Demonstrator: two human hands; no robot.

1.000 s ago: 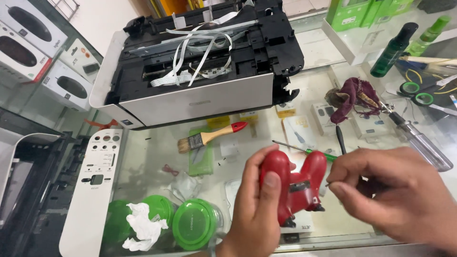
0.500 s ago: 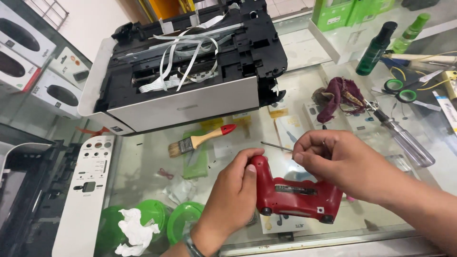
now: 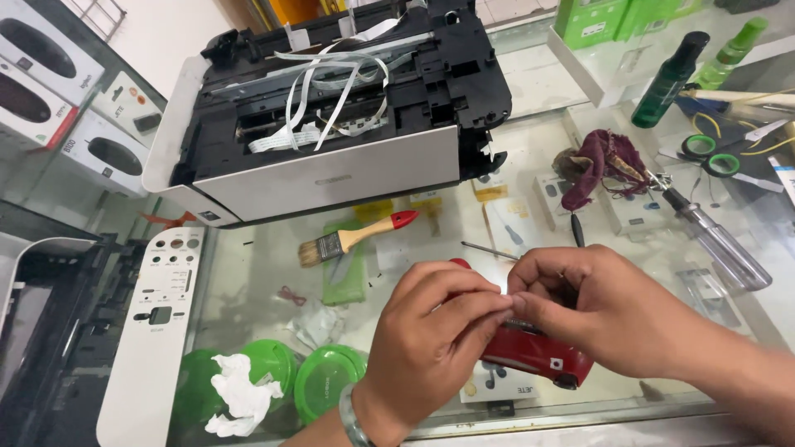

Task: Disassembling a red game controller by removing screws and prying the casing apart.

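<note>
Pinching: my left hand [image 3: 431, 331] and right hand [image 3: 596, 319] meet fingertip to fingertip, grip closed on something too small to tell, above the red tool [image 3: 534, 354].
Handling: the tool looks like hard, light, smooth plastic; I judge its body the best hold.
Place: glass surface [image 3: 265, 265], near edge.
Beyond: paintbrush [image 3: 356, 238], opened printer [image 3: 331, 116].

On your glass counter sits an opened white-and-black printer [image 3: 331, 124] with loose white ribbon cables [image 3: 331, 91]. Just in front of it lies a wooden-handled paintbrush with a red tip [image 3: 356, 237]. A detached white control panel [image 3: 153, 331] rests beside round green lids [image 3: 327, 381]; a clear-handled screwdriver [image 3: 716, 240] lies well to your right.
</note>
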